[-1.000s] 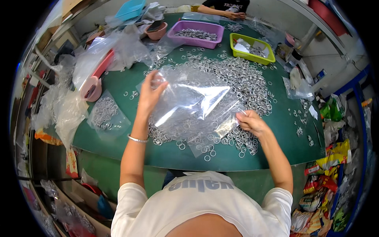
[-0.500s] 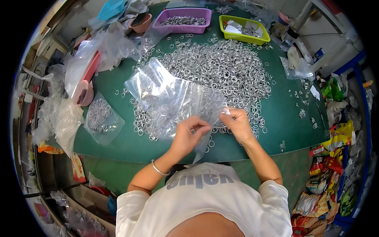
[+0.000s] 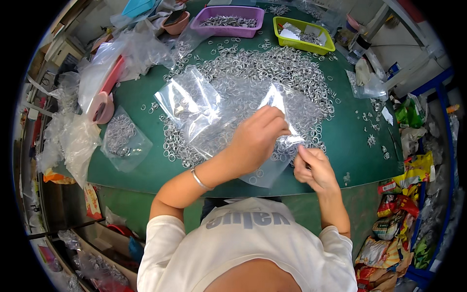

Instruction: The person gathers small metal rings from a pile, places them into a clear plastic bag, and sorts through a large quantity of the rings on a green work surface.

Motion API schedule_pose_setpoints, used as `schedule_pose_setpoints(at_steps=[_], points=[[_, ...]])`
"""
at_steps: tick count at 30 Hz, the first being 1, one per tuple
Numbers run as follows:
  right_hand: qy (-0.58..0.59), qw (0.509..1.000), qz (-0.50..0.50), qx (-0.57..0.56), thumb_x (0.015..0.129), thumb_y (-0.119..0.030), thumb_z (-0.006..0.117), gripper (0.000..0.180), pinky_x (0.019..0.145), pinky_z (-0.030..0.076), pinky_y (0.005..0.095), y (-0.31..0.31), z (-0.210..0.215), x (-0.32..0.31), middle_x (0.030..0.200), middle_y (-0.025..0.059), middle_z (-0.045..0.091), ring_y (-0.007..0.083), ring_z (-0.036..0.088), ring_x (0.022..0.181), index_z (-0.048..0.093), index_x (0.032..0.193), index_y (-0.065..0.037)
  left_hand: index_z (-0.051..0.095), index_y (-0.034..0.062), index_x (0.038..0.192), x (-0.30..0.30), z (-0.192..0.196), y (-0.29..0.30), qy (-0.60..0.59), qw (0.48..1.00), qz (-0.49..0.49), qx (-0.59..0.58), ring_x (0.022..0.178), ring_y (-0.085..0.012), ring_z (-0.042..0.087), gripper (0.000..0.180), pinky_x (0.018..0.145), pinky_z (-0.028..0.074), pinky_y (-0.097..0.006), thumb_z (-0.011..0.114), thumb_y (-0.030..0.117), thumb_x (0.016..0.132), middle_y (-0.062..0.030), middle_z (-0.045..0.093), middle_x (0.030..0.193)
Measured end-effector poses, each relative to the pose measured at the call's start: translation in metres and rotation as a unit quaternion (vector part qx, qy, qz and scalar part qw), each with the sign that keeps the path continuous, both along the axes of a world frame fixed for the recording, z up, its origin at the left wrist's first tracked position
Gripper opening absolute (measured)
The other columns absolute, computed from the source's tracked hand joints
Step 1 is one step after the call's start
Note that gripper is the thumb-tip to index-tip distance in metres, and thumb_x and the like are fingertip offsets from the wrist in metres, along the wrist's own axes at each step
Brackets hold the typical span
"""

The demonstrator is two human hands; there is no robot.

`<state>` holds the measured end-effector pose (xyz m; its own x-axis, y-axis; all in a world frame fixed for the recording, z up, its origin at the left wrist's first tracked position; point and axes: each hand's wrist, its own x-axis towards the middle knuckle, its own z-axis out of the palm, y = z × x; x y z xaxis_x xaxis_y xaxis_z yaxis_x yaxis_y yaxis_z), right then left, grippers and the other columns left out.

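My left hand [image 3: 258,136] and my right hand [image 3: 311,168] both pinch the near edge of a clear plastic bag [image 3: 204,109], held just above the green table [image 3: 355,146]. The bag spreads away from me over a large heap of small metal rings [image 3: 282,73]. The left hand grips the bag's rim higher up, beside a shiny fold; the right hand holds the rim lower, close to the table's front edge. A thin bracelet sits on my left wrist.
A filled clear bag of rings [image 3: 121,141] lies at the left. At the far side stand a purple tray [image 3: 231,22], a yellow-green tray [image 3: 304,34] and a brown bowl [image 3: 175,22]. Crumpled plastic bags [image 3: 73,136] crowd the left edge. Colourful packets [image 3: 404,214] lie at the right.
My left hand came back from the bag's far side toward my right hand, and both now grip the bag's near edge. The view has tilted down and closer.
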<state>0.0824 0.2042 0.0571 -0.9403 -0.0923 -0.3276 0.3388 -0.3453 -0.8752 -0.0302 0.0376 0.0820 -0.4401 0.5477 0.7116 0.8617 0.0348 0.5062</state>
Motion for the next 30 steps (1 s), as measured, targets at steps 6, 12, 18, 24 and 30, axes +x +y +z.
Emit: schedule_pose_setpoints(at_steps=[6, 12, 18, 24, 30], points=[[-0.020, 0.835, -0.016, -0.550, 0.097, -0.016, 0.034, 0.023, 0.049, 0.035, 0.0214, -0.011, 0.025, 0.004, 0.082, 0.0028, 0.049, 0.0105, 0.047, 0.067, 0.045, 0.104, 0.003, 0.058, -0.0011, 0.078, 0.011, 0.007, 0.033, -0.172, 0.978, -0.116, 0.033, 0.071, -0.0246, 0.056, 0.010, 0.063, 0.046, -0.032, 0.063, -0.006, 0.071, -0.0108, 0.056, 0.078], [0.067, 0.826, -0.284, -0.482, 0.094, -0.016, 0.037, 0.024, 0.081, 0.047, 0.0338, 0.031, 0.008, 0.007, 0.097, 0.0107, 0.055, 0.0205, 0.056, 0.088, 0.048, 0.104, 0.003, 0.059, -0.0005, 0.076, 0.008, 0.029, 0.088, -0.134, 0.933, -0.333, 0.021, 0.071, -0.0254, 0.058, 0.007, 0.063, 0.046, -0.033, 0.062, -0.001, 0.070, -0.0097, 0.058, 0.077], [0.251, 0.829, -0.315, -0.387, 0.093, -0.023, 0.040, 0.029, 0.092, 0.045, 0.0350, 0.116, -0.027, -0.031, 0.108, 0.0107, 0.054, 0.0205, 0.054, 0.104, 0.048, 0.110, 0.000, 0.062, -0.0004, 0.076, -0.004, 0.049, 0.193, 0.009, 0.896, -0.441, -0.052, 0.072, -0.0280, 0.060, 0.010, 0.065, 0.048, -0.034, 0.062, -0.002, 0.065, -0.0108, 0.061, 0.077], [0.271, 0.836, -0.335, -0.341, 0.094, -0.025, 0.039, 0.030, 0.092, 0.044, 0.0346, 0.158, -0.039, -0.058, 0.110, 0.0097, 0.054, 0.0201, 0.053, 0.105, 0.047, 0.112, -0.002, 0.062, -0.0027, 0.075, -0.004, 0.042, 0.240, 0.013, 0.869, -0.488, -0.083, 0.074, -0.0271, 0.061, 0.011, 0.067, 0.047, -0.034, 0.063, -0.005, 0.064, -0.0119, 0.060, 0.073], [0.270, 0.854, -0.342, -0.284, 0.095, -0.027, 0.038, 0.031, 0.092, 0.043, 0.0342, 0.207, -0.038, -0.084, 0.112, 0.0088, 0.053, 0.0197, 0.052, 0.106, 0.046, 0.114, -0.003, 0.061, -0.0046, 0.076, -0.018, 0.046, 0.261, -0.002, 0.872, -0.485, -0.062, 0.074, -0.0269, 0.061, 0.011, 0.068, 0.047, -0.033, 0.062, -0.007, 0.065, -0.0128, 0.061, 0.075]])
